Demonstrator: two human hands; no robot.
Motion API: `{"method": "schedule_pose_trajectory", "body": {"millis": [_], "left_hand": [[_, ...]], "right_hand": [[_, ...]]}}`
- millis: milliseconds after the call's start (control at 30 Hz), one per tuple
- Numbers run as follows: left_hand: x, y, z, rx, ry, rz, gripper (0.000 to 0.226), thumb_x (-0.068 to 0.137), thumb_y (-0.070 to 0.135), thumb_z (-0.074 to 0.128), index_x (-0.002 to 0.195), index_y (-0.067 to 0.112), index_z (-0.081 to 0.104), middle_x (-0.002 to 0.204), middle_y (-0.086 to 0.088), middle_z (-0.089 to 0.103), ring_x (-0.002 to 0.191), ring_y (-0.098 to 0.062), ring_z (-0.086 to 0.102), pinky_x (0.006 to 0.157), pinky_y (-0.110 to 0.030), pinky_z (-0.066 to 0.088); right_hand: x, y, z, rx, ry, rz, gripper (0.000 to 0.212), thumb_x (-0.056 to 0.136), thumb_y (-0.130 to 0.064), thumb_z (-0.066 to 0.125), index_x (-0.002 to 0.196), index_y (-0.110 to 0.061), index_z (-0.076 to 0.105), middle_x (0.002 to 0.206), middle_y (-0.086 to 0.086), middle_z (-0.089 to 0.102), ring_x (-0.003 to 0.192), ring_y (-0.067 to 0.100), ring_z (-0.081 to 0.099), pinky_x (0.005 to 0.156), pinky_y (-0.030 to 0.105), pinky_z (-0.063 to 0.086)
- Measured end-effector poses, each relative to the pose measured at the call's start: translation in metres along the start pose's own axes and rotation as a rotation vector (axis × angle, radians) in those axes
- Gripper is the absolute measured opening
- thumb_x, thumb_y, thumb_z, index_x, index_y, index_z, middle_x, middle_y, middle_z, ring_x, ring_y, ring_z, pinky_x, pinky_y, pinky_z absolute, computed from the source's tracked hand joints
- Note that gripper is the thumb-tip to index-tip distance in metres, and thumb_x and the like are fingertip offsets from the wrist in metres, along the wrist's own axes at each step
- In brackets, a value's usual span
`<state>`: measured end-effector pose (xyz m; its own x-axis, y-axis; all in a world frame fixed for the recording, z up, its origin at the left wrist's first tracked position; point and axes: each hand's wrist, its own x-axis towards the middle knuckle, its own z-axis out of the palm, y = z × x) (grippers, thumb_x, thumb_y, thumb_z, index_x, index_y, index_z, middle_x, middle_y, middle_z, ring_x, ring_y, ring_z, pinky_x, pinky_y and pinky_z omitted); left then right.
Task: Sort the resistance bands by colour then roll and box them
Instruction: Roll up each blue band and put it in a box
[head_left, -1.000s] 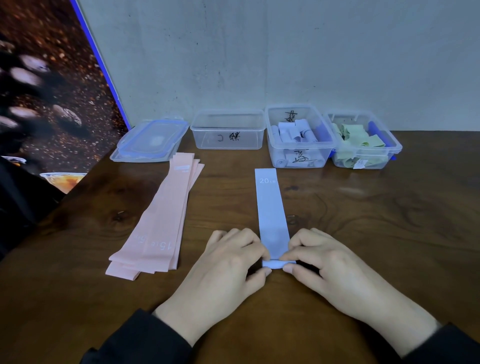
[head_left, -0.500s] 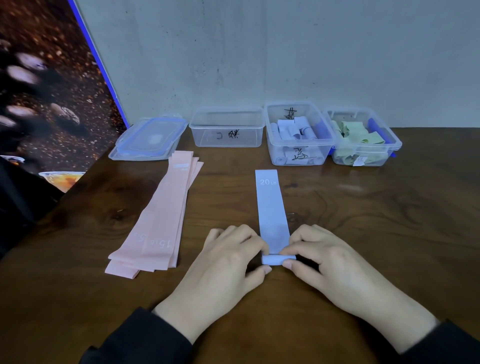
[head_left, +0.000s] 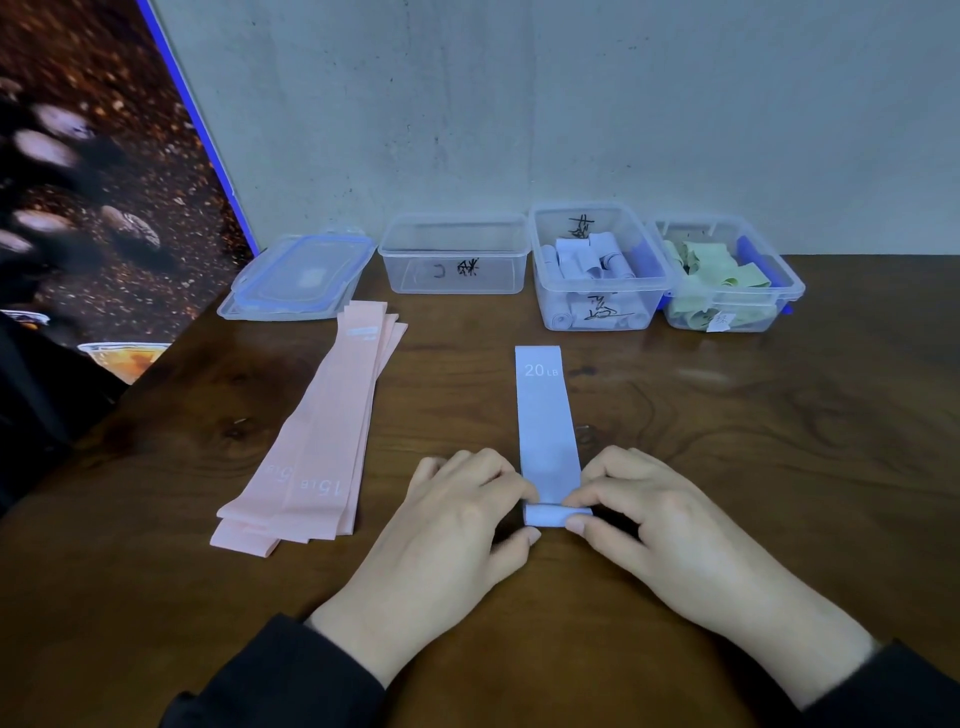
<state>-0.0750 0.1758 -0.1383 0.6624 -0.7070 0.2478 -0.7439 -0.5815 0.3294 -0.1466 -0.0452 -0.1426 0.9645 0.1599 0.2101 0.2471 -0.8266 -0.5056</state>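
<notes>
A light blue band (head_left: 546, 415) marked 20 LB lies flat on the wooden table (head_left: 727, 441), its near end curled into a small roll (head_left: 545, 515). My left hand (head_left: 452, 525) pinches the roll's left end between thumb and forefinger. My right hand (head_left: 654, 514) pinches its right end the same way. A stack of pink bands (head_left: 317, 441) marked 15 LB lies flat to the left. At the back stand an empty clear box (head_left: 453, 260), a box of rolled blue bands (head_left: 597, 265) and a box of green bands (head_left: 722, 280).
Stacked clear lids with blue rims (head_left: 298, 278) lie at the back left beside the empty box. A picture panel (head_left: 93, 171) leans along the left side. A grey wall (head_left: 519, 104) closes the back.
The roll at the near end of the blue band has grown thicker and crept forward, and the flat length has shortened. Both hands moved slightly away from me with it.
</notes>
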Motion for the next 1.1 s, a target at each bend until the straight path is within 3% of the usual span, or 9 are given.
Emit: {"method": "schedule_pose_trajectory", "body": {"millis": [100, 267, 500, 733, 933, 1100], "left_hand": [[0.0000, 0.0005, -0.0001, -0.003, 0.002, 0.003, 0.021, 0.098, 0.040, 0.057, 0.115, 0.032, 0.066, 0.109, 0.018, 0.053, 0.103, -0.004, 0.049, 0.101, -0.031, 0.038], [-0.0001, -0.0001, 0.0000, -0.001, -0.005, -0.003, 0.025, 0.100, 0.041, 0.051, 0.117, 0.032, 0.066, 0.109, 0.019, 0.051, 0.103, -0.004, 0.047, 0.100, -0.031, 0.037], [-0.0001, -0.0015, 0.0020, -0.006, 0.022, -0.008, 0.022, 0.096, 0.040, 0.057, 0.115, 0.034, 0.065, 0.107, 0.020, 0.052, 0.100, -0.002, 0.047, 0.096, -0.029, 0.039], [-0.0001, -0.0012, 0.0033, -0.004, 0.013, -0.014, 0.037, 0.098, 0.047, 0.038, 0.117, 0.032, 0.066, 0.106, 0.020, 0.051, 0.100, -0.003, 0.047, 0.095, -0.031, 0.040], [-0.0001, -0.0019, 0.0027, -0.006, 0.018, -0.014, 0.024, 0.095, 0.044, 0.057, 0.116, 0.034, 0.064, 0.109, 0.021, 0.052, 0.103, -0.003, 0.047, 0.098, -0.029, 0.038], [0.0007, -0.0016, 0.0029, -0.006, 0.012, -0.019, 0.039, 0.096, 0.050, 0.036, 0.115, 0.032, 0.066, 0.106, 0.020, 0.051, 0.099, -0.003, 0.046, 0.095, -0.029, 0.038]], "right_hand": [[-0.0004, -0.0014, -0.0008, 0.009, 0.000, 0.003, 0.032, 0.097, -0.050, 0.051, 0.111, -0.032, 0.074, 0.102, -0.024, 0.054, 0.106, 0.008, 0.055, 0.090, 0.021, 0.045], [-0.0010, -0.0001, -0.0011, 0.025, -0.005, 0.006, 0.011, 0.091, -0.044, 0.067, 0.100, -0.038, 0.065, 0.105, -0.024, 0.055, 0.106, 0.009, 0.056, 0.088, 0.022, 0.046], [-0.0003, 0.0011, 0.0006, 0.017, 0.008, 0.004, 0.019, 0.097, -0.046, 0.056, 0.105, -0.034, 0.069, 0.103, -0.023, 0.054, 0.104, 0.009, 0.056, 0.088, 0.022, 0.045], [-0.0008, 0.0015, 0.0004, 0.024, 0.016, 0.009, 0.010, 0.093, -0.039, 0.068, 0.102, -0.038, 0.066, 0.103, -0.025, 0.054, 0.103, 0.007, 0.055, 0.086, 0.016, 0.042], [-0.0003, 0.0026, 0.0008, 0.006, -0.001, -0.003, 0.022, 0.098, -0.046, 0.055, 0.108, -0.033, 0.071, 0.103, -0.024, 0.054, 0.103, 0.006, 0.055, 0.088, 0.023, 0.046], [-0.0007, 0.0020, 0.0004, 0.023, 0.007, 0.012, 0.015, 0.092, -0.042, 0.068, 0.106, -0.038, 0.067, 0.102, -0.024, 0.054, 0.103, 0.008, 0.054, 0.087, 0.019, 0.042]]}}
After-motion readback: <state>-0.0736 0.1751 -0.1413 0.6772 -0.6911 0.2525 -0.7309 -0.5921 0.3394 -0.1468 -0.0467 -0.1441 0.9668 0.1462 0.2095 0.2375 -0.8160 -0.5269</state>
